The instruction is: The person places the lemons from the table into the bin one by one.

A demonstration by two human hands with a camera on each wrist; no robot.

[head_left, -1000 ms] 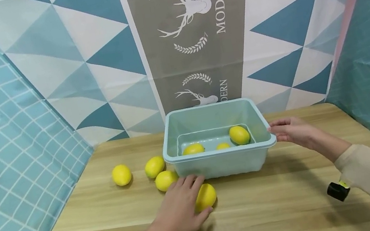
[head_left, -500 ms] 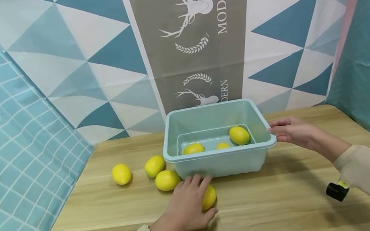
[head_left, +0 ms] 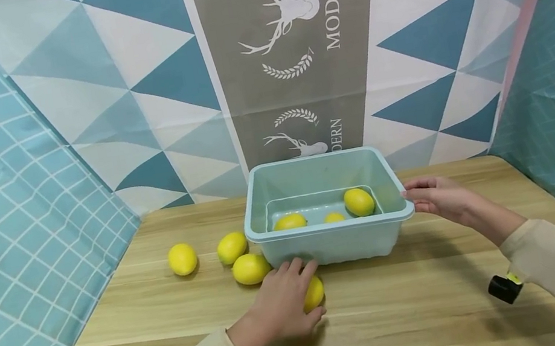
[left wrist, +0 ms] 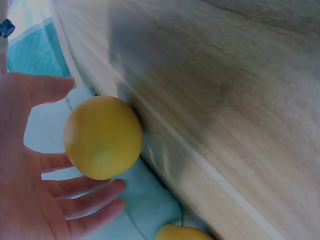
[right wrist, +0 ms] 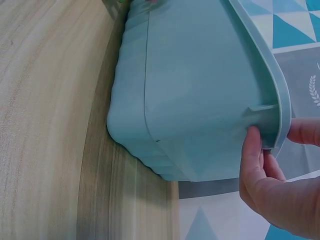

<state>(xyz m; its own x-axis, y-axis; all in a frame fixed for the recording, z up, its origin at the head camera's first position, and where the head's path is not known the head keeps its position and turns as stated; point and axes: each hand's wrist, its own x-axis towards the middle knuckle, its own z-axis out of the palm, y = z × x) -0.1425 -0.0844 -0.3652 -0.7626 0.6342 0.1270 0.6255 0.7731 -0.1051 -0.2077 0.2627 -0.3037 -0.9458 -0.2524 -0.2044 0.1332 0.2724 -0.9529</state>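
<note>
A yellow lemon (head_left: 313, 293) lies on the table in front of a light blue plastic bin (head_left: 333, 244). My left hand (head_left: 284, 301) is over its left side, fingers spread and lightly bent. In the left wrist view the lemon (left wrist: 103, 137) sits between thumb and fingers, and a gap shows at the thumb tip. At the bin's right side, my right hand (head_left: 439, 200) pinches the rim; the right wrist view shows the thumb and fingers on either side of the bin's rim (right wrist: 281, 100). Inside the bin lie 3 lemons, one of them a whole lemon (head_left: 359, 202) at the right.
Left of the bin, a lemon (head_left: 232, 248) and another lemon (head_left: 251, 269) lie close together. A single lemon (head_left: 182, 259) rests farther left. The wooden table (head_left: 416, 309) ends at a patterned backdrop (head_left: 294, 72) behind the bin.
My left hand has shifted a little to the right, covering more of the front lemon. That lemon, the bin and my right hand stay put.
</note>
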